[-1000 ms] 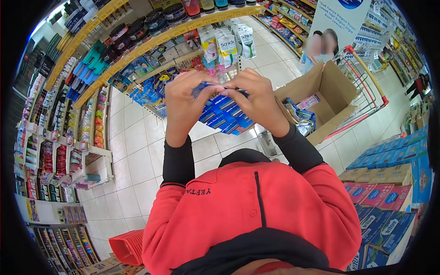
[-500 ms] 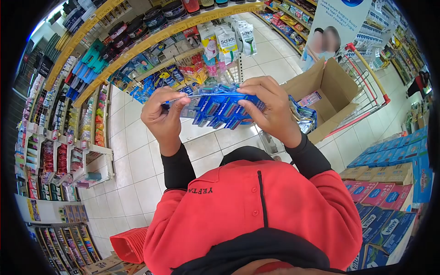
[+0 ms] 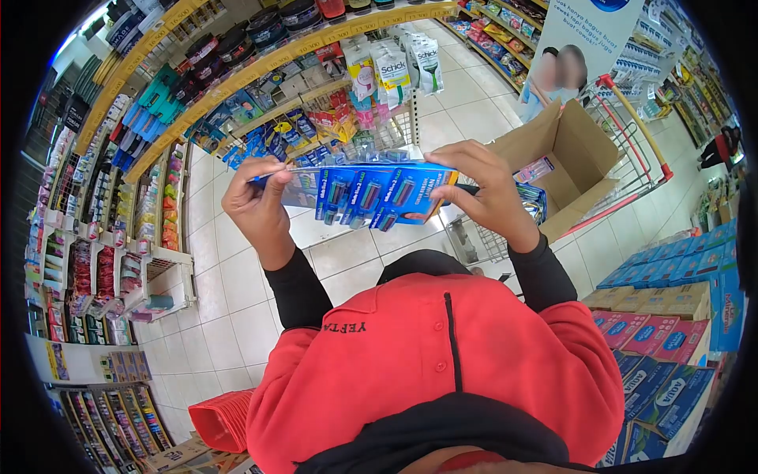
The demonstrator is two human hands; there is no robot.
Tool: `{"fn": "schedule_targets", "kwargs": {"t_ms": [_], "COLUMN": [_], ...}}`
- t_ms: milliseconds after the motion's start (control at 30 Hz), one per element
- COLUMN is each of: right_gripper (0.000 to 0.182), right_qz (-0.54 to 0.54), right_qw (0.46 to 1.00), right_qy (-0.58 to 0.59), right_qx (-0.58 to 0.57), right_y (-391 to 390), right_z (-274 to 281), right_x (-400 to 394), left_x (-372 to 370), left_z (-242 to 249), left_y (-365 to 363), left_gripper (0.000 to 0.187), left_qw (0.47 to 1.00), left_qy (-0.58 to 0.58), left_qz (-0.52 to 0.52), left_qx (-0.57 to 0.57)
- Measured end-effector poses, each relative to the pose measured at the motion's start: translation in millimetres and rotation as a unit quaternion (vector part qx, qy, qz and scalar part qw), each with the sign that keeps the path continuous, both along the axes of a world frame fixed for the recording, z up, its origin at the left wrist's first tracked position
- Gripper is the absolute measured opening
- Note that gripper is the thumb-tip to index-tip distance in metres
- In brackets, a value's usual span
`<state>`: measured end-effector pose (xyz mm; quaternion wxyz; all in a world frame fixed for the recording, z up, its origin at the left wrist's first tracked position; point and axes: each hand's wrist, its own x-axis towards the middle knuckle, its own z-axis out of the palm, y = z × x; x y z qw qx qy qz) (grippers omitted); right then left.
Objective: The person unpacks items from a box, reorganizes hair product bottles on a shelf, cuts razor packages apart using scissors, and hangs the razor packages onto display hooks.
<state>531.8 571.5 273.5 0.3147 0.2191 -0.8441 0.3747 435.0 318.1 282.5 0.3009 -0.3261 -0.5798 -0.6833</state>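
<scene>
Between my hands is a blue display card of razors (image 3: 379,189), with several small razor packs fixed to its front face. My left hand (image 3: 260,205) pinches the card's left edge between thumb and fingers. At the opposite end, my right hand (image 3: 483,193) grips the orange-printed corner, thumb in front. The card is held up in front of my chest, its top edge tilted toward the camera. Just right of my right hand, an open cardboard box (image 3: 584,158) contains a pink-and-white pack (image 3: 534,170) and some blue packs (image 3: 532,201).
Ahead stands a shelf with yellow price strips (image 3: 292,54) and hanging Schick razor packs (image 3: 392,73). A shopping cart with a red-cornered frame (image 3: 643,138) carries the box. Stacked Aqua cartons (image 3: 671,395) rise at right; red baskets (image 3: 221,423) sit at lower left.
My hands have moved apart, the left one going left and the right one slightly right. The razor card is now stretched out flatter, showing its orange-printed end.
</scene>
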Motion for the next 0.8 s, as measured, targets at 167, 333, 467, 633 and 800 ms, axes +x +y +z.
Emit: {"fn": "schedule_targets", "kwargs": {"t_ms": [167, 333, 467, 633, 800], "right_gripper": [0.015, 0.006, 0.004, 0.004, 0.008], "right_qz": [0.002, -0.028, -0.059, -0.092, -0.137], "right_qw": [0.999, 0.997, 0.993, 0.983, 0.945], "right_qy": [0.048, 0.066, 0.079, 0.08, 0.068], "right_qx": [-0.011, -0.025, -0.067, -0.14, -0.29], "right_y": [-6, -9, -9, 0, -7], "right_z": [3, -7, -12, -23, -37], "right_x": [-2, -8, -14, -18, -29], "left_x": [-2, -3, -13, -30, -41], "left_z": [-1, -2, -9, -14, -49], "left_y": [1, 3, 1, 11, 5], "left_gripper": [0.015, 0.015, 0.02, 0.05, 0.059], "left_qw": [0.999, 1.0, 0.993, 0.997, 0.916], "left_qy": [-0.025, -0.027, -0.108, -0.069, -0.226], "left_qz": [-0.022, -0.007, -0.045, -0.002, -0.314], "left_qx": [0.017, -0.001, -0.018, 0.042, 0.107]}}
